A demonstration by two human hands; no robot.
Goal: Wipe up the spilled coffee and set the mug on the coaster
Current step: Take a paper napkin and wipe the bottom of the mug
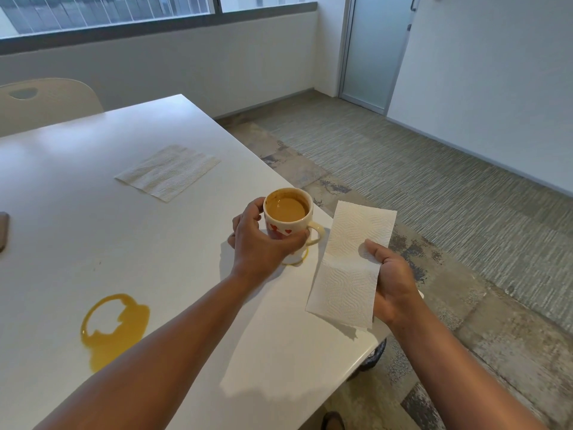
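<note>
A white mug (290, 218) with red hearts holds milky coffee and sits near the right edge of the white table (93, 212). My left hand (263, 240) is wrapped around its side. A thin coffee ring (302, 259) shows on the table under the mug's base. A larger puddle of spilled coffee (114, 330) lies at the near left, partly hidden by my left forearm. My right hand (392, 283) holds a folded white paper towel (350, 265) just past the table's right edge. A flat paper napkin (169, 172) lies farther back on the table.
A cream chair back (46, 103) stands behind the table at the far left. A dark flat object (3, 231) sits at the table's left edge. Carpeted floor (434, 187) spreads to the right, with a frosted door (376, 48) beyond.
</note>
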